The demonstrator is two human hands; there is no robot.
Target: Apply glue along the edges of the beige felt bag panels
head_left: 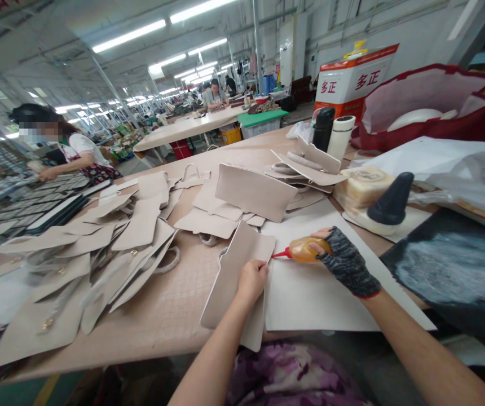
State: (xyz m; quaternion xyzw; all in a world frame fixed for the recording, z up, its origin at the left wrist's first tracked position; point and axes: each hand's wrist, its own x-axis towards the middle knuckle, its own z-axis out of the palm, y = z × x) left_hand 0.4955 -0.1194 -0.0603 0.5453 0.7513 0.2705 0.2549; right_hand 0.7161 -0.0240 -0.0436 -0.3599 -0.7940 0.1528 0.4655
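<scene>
My left hand [252,282] is closed on the right edge of a beige bag panel [238,265], which is folded or doubled and tilted over the table's near edge. In my right hand [339,256], wearing a dark grey fingerless glove, lies a squeeze bottle [304,249] of amber liquid. Its red nozzle [282,254] points left and meets the panel's edge just above my left fingers. Under the bottle a large white sheet [310,299] is spread on the table. More beige panels [255,192] lie just beyond.
Overlapping beige panels with handles [132,242] cover the table's left side. On the right stand a black bottle [322,128], a white bottle [341,137], a dark cone-shaped object [392,200] and a red bag [432,107]. A co-worker [82,149] is at the left.
</scene>
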